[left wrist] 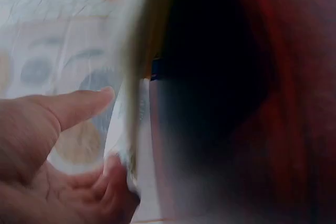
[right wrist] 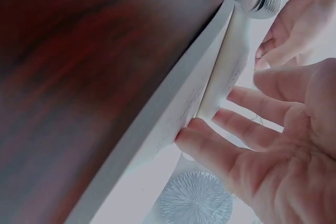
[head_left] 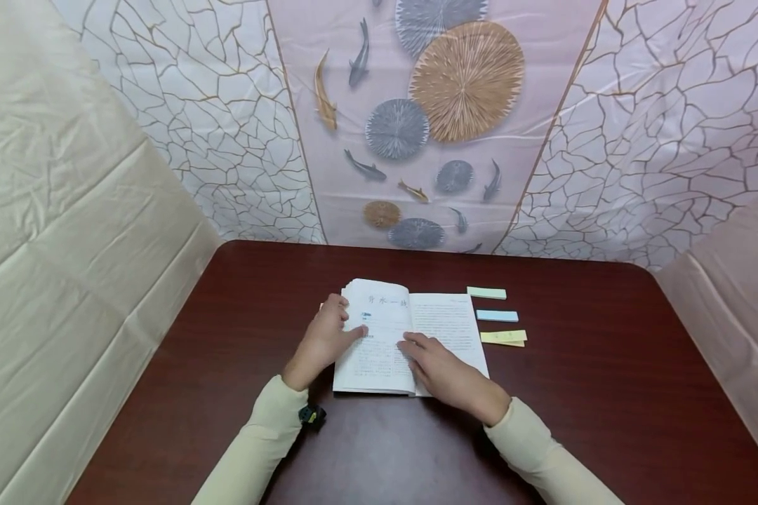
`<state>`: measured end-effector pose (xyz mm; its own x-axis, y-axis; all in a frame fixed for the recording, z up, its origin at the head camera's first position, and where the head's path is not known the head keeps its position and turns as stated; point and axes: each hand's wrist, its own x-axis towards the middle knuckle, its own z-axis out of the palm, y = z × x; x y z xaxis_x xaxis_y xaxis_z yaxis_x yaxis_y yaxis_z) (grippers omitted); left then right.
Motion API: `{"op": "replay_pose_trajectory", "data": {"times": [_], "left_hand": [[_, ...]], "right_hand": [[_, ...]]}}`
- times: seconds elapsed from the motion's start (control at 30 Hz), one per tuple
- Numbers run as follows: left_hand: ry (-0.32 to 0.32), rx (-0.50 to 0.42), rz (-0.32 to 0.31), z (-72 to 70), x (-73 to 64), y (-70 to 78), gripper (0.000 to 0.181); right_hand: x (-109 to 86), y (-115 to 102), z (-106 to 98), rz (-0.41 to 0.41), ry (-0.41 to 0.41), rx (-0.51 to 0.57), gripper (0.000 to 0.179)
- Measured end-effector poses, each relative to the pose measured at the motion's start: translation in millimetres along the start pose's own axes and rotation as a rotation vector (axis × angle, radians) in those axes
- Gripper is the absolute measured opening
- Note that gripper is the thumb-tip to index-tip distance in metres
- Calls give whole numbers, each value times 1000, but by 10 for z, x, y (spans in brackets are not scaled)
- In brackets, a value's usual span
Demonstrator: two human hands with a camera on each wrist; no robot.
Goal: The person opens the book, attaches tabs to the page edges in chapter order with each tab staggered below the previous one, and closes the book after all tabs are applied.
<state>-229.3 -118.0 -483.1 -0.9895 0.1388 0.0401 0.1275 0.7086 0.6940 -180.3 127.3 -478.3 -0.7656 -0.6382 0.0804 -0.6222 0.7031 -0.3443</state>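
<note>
An open book [head_left: 385, 358] lies on the dark red-brown table, printed pages facing up. My left hand [head_left: 325, 337] holds its left side, thumb over the left page and curled fingers at the outer page edges. In the left wrist view, the left thumb [left wrist: 79, 106] reaches out straight beside the blurred book edge. My right hand [head_left: 445, 372] rests near the centre fold with its fingers loosely extended. Seen from the right wrist, the right fingertips [right wrist: 191, 129] touch the paper by the fold.
Right of the book, green sticky strips [head_left: 486, 292], blue sticky strips [head_left: 497, 315] and yellow sticky strips [head_left: 504, 337] lie in a column. A patterned curtain [head_left: 410, 189] hangs behind the table [head_left: 581, 393], with a pale cloth wall [head_left: 101, 231] at the left.
</note>
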Motion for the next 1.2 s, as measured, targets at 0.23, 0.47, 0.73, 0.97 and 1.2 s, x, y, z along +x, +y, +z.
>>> {"op": "replay_pose_trajectory", "data": {"times": [0.23,0.47,0.73,0.97,1.2], "left_hand": [[57,344,296,246,-200,144,53],[-75,388,359,488,-284,271,48],[-145,366,261,478,-292,374,52],[-156,374,261,467,-318,368,51],[-139,390,287,457,-314,371,50]], "right_hand": [[52,68,-49,-14,-69,50,39],[33,161,-71,-11,-102,179,39],[-157,474,-258,121,18,232,45],[-430,827,-502,334,84,-130,48],[-613,986,-551,410,22,-294,37]]}}
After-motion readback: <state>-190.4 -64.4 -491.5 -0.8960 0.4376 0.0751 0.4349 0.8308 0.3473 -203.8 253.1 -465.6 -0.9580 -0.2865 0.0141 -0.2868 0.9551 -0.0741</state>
